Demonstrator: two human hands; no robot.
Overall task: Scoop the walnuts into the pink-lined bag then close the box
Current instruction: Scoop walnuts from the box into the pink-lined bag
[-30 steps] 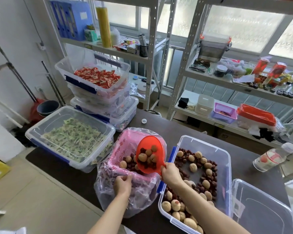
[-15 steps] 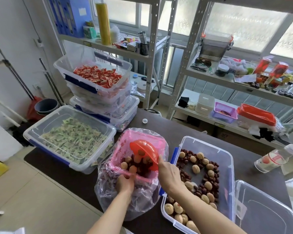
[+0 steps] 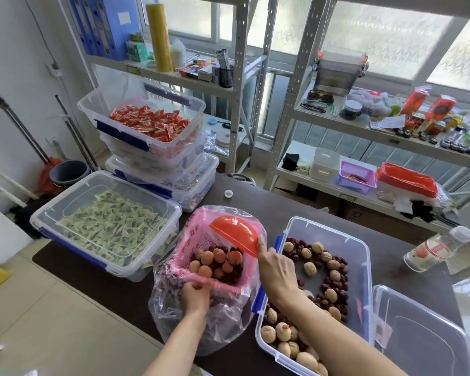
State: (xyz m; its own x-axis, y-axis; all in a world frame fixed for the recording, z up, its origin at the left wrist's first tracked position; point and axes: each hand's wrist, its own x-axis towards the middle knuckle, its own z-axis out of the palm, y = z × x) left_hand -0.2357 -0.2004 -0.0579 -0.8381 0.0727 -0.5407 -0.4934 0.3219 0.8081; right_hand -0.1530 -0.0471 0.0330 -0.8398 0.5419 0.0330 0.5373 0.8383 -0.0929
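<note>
The walnuts point(image 3: 308, 267) sat in two places: some in the clear box point(image 3: 361, 270) on the right, mixed with dark red dates point(image 3: 339, 283), and a batch already inside the pink-lined bag point(image 3: 190, 240), piled on more dates. The bag stood on the dark table point(image 3: 296, 210), just left of the box and touching its blue latch side. An orange scoop point(image 3: 235, 234) was tipped over above the bag's mouth, hollow side facing down, nothing visible in it. The right hand point(image 3: 276, 270) gripped the scoop's handle end, fingers closed round it, wrist over the box's left rim. The left hand point(image 3: 194, 294) pinched the near edge of the pink lining, fingers clenched on the plastic, holding the mouth open.

The box's clear lid point(image 3: 423, 335) lay off to the right, beside the box. A plastic bottle point(image 3: 437, 249) lay on its side near the table's right edge. Left of the bag was a lidded bin of green-wrapped candy point(image 3: 111, 226). Behind it a stack of bins carried an open one of red-wrapped candy point(image 3: 149, 123) on top. A small white cap point(image 3: 228, 193) sat on the table behind the bag. Metal shelves point(image 3: 291, 104) with assorted clutter stood along the window.
</note>
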